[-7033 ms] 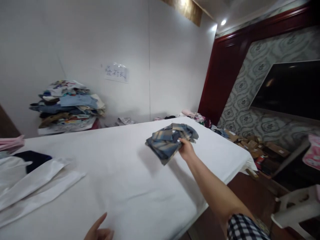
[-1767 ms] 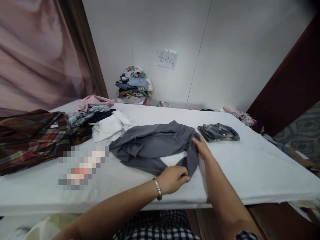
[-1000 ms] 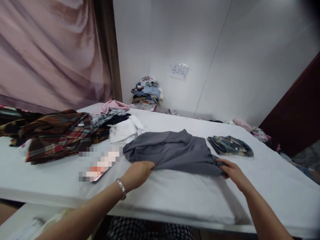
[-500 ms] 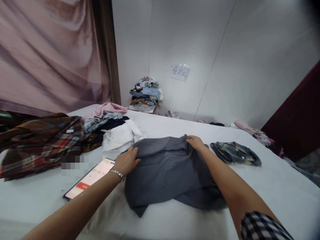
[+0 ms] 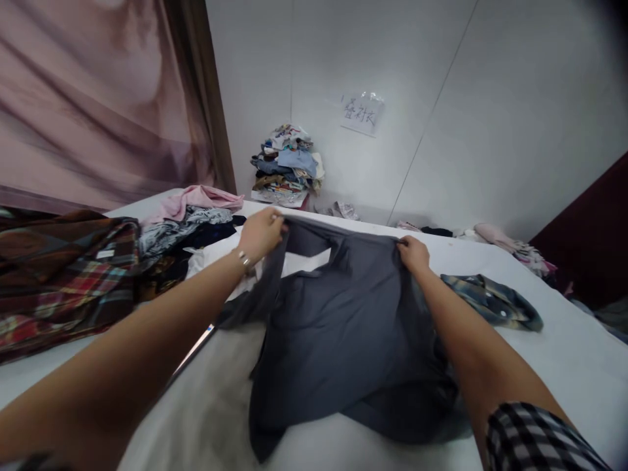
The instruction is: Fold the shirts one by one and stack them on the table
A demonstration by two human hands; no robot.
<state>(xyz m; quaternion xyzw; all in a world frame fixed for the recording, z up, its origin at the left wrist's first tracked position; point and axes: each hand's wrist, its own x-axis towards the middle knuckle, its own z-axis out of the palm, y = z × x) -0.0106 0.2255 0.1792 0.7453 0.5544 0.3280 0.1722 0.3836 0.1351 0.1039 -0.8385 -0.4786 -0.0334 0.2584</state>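
1. Garment of thin dark-grey cloth point(image 5: 338, 347), centre of view: top edge held up, lower part seems to rest on the white cloth-covered surface point(image 5: 579, 369); prob light & limp, so it'd sag & crease btwn grips; looks smooth, maybe a bit slippery; prob not fragile

2. Bare left hand point(image 5: 263, 235): fingers pinched on one end of the top edge, w/ a narrow strip hanging below & a gap beside it; can't tell if strip is a sleeve

3. Bare right hand point(image 5: 416, 256): fingers pinched on other end of same edge; edge runs nearly straight btwn hands

4. Best hold IMO: both ends of an edge or seam, hands well apart; a single-point grip would prob bunch it

5. Also on surface: folded blue-grey plaid shirt point(image 5: 490, 301) to the right; rumpled red-brown plaid cloth point(image 5: 63, 275) far left; pale-pink cloth point(image 5: 206, 198) beyond; flat lit device point(image 5: 196, 347), mostly hidden

6. Room: pale-grey wall point(image 5: 407, 59) w/ white handwritten paper sign point(image 5: 362, 112), tall multicoloured clothes stack point(image 5: 287, 163) near it, mauve-pink curtain point(image 5: 88, 98) left, dark-red panel point(image 5: 589, 203) right
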